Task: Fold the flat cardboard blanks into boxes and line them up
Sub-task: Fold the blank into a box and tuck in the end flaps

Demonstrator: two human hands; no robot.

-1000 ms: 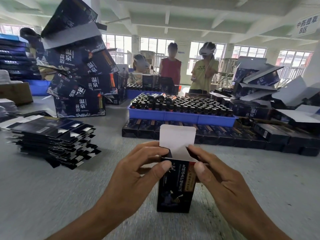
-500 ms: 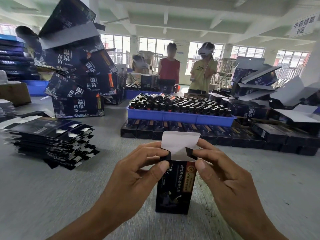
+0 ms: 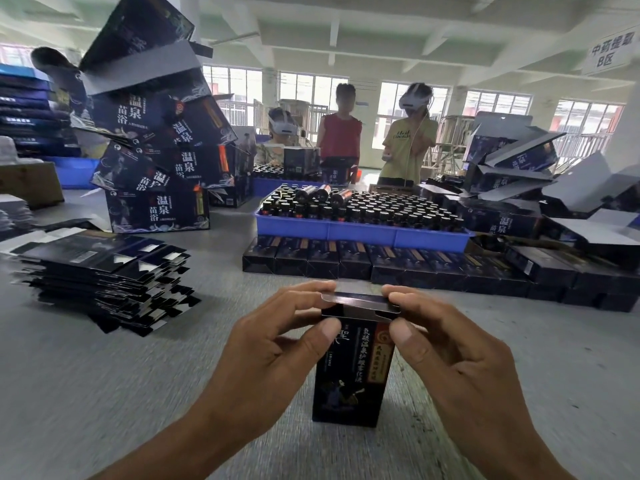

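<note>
Upright dark blue-black printed cardboard box (image 3: 351,372) stands on the grey worktop (image 3: 104,393), centre foreground, bottom edge on the surface. Its top flap (image 3: 360,301) is folded down nearly flat over the opening, front tuck edge not fully in.

Left hand (image 3: 263,355): fingers curled, thumb pressed on the box's upper front left corner, fingertips (image 3: 322,287) over the flap's left end, so it pinches the box top. Right hand (image 3: 460,358): same on the other side, thumb on the upper front right, fingertips on the flap's right end, pinching. Both forearms come in from the bottom edge.

Stack of flat dark cardboard blanks (image 3: 104,271) lies on the worktop to the left, well apart from the box, messy and fanned out. Row of finished dark boxes (image 3: 346,259) lies side by side behind the held box, running off to the right. Just behind that row, blue plastic tray (image 3: 360,233) filled with small dark bottles (image 3: 363,207); a few bottles lie on their sides on top.

Leaning pile of large dark printed cartons (image 3: 156,161) at back left, some tilted. More opened cartons with grey flaps (image 3: 519,168) at back right. Three people (image 3: 341,133) stand or sit beyond the tray, two with headsets. Hanging white sign (image 3: 607,50) upper right.
</note>
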